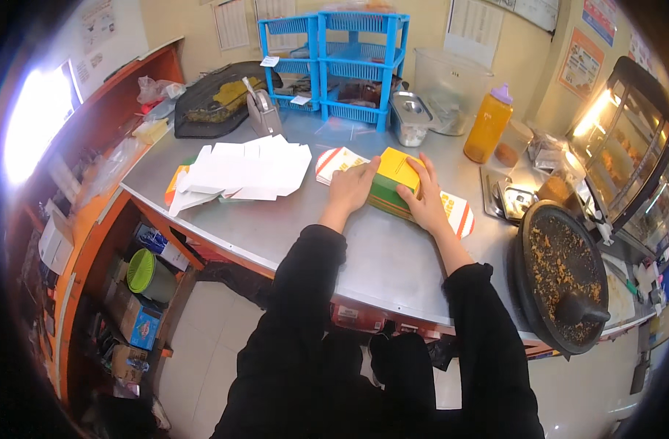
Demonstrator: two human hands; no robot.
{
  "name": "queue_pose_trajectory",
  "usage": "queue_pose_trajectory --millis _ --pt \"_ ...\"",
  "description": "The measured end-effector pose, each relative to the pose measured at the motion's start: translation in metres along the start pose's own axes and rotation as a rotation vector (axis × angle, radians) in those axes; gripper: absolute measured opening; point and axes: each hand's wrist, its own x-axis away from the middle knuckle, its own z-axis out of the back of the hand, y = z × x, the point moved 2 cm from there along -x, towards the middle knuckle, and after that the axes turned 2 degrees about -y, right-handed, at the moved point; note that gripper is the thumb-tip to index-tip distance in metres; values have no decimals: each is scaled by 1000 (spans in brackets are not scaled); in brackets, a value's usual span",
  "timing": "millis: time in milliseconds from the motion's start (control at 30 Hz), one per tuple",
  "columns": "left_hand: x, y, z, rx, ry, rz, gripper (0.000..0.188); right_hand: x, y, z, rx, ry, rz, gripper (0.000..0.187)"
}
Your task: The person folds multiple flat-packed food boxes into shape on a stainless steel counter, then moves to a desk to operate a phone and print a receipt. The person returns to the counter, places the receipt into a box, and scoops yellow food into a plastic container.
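A yellow and green cardboard food box (395, 173) lies on the steel table in front of me. White flaps with red stripes (457, 214) stick out on both its sides. My left hand (351, 186) presses against the box's left edge, fingers together and pointing away from me. Around its right side my right hand (424, 196) is closed, with fingers on the far part and the thumb on top. Left of my hands lie several flat white box blanks (250, 167), loosely overlapping, with some coloured print showing underneath.
Blue plastic racks (362, 62), a lidded steel container (413, 117) and a yellow squeeze bottle (489, 124) stand at the back. A dark stone mortar with a pestle (561, 274) sits at the right, beside a lit glass display case (623, 146). A black tray (217, 99) lies far left.
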Motion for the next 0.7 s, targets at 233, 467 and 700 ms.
queue_pose_trajectory --millis 233,467,700 --pt "-19 -33 -30 -418 386 -142 41 -7 16 -4 -396 48 -9 59" --pt "-12 -34 -2 -253 248 -131 34 2 -24 9 114 34 93 62" --pt "44 -18 50 -608 946 106 31 9 -51 36 366 287 375 56"
